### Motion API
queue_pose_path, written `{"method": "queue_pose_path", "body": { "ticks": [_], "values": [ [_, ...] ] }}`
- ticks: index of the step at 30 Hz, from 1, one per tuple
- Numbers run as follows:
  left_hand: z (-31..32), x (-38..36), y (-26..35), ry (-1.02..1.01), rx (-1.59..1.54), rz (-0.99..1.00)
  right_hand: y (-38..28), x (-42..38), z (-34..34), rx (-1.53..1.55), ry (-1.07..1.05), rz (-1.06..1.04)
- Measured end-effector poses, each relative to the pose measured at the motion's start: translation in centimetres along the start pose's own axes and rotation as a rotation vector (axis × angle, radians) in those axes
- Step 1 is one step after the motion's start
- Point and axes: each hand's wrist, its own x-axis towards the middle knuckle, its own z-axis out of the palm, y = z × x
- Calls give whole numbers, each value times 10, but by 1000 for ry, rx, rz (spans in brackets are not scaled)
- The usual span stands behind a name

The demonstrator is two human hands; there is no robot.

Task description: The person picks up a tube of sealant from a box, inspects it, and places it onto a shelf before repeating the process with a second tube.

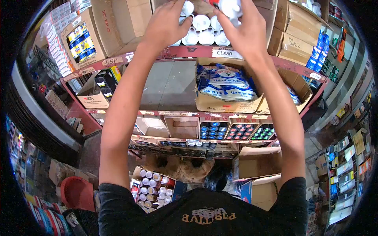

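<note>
Both arms reach up to the top shelf, where white-capped cans (201, 23) lie stacked on their sides in a cardboard box above a "CLEAR" label (225, 53). My left hand (168, 23) is at the left of the stack, its fingers apart and touching the cans, with nothing gripped that I can see. At the right, my right hand (246, 29) is closed round a white-capped can (230, 8) with a bit of red on it, at the top edge of the view.
Below the red shelf edge (181, 52) stands a box of blue-and-white glue bags (228, 82). Lower shelves hold boxes of coloured-cap cans (214, 130). A carton of cans (153, 188) stands low left, a red plastic seat (77, 193) beyond it.
</note>
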Motion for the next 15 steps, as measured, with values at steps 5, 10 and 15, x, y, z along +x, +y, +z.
{"method": "queue_pose_path", "body": {
  "ticks": [5,10,15],
  "values": [
    [-13,3,7,-82,15,-126,19,18,31,-151,-118,-4],
    [-22,7,11,-141,-73,-176,24,18,53,-249,-186,19],
    [-19,6,6,-149,-77,-199,44,15,53,-244,-396,26]
  ]
}}
